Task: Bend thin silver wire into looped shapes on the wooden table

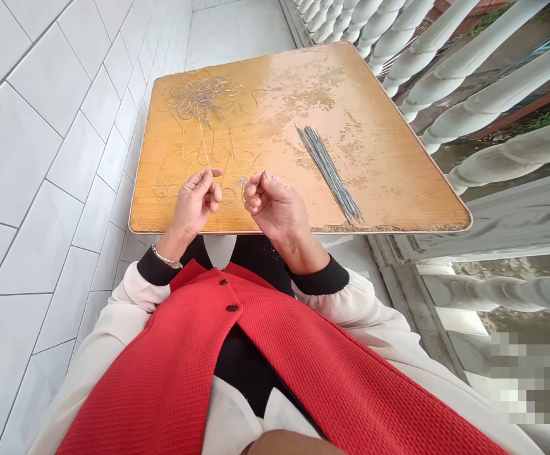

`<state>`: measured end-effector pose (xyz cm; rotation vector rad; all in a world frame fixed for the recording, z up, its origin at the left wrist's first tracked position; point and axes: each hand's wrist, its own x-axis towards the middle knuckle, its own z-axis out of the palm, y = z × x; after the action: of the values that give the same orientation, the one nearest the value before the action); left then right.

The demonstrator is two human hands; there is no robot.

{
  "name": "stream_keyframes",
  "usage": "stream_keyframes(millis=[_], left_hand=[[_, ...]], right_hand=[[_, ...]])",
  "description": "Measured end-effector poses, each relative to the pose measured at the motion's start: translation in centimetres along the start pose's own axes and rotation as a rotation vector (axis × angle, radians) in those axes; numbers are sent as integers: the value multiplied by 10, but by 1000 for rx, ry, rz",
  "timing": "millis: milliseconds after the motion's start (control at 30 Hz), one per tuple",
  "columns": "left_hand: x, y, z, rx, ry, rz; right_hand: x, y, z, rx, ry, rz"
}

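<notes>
Left grip (193, 203) clamped on a thin wire (205, 148), right grip (270, 203) curled together above a worn tabletop (374, 177)

A tangle of thin silvery wire (203, 98) sits at the upper left of the tabletop (298, 82), with looped strands (180, 174) spread below it toward the near edge. The left hand (192, 205) pinches one straight strand (205, 148) rising from the tangle. A tight bundle of straight grey metal rods (329, 172) lies slantwise right of centre.
</notes>
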<state>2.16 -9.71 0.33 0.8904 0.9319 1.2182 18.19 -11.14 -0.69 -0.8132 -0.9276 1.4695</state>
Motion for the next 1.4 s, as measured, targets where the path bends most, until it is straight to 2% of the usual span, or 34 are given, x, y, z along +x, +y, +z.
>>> stream_keyframes(millis=[167,267,367,533,667,867,1033,1200,1400], left_hand=[[0,2,-4,111,-96,12],[1,3,-7,173,-167,11],[3,5,-9,177,-176,16],[4,3,-10,66,-91,-18],[-3,0,-8,-18,-95,-87],[-8,-1,-3,-106,-87,-129],[-5,0,-3,-160,-123,-99],[-4,3,-4,-103,-117,-77],[-1,5,-6,-12,-97,-41]], right_hand=[[4,-8,-7,-122,-220,198],[7,-12,-9,-199,-272,238],[8,-15,-8,-235,-266,232],[7,-12,-4,-156,-127,140],[5,-7,-1,-113,-70,69],[4,-7,3,-80,-38,84],[8,-6,2,14,-133,176],[13,-11,0,22,-251,283],[17,-14,-2,-5,-340,305]])
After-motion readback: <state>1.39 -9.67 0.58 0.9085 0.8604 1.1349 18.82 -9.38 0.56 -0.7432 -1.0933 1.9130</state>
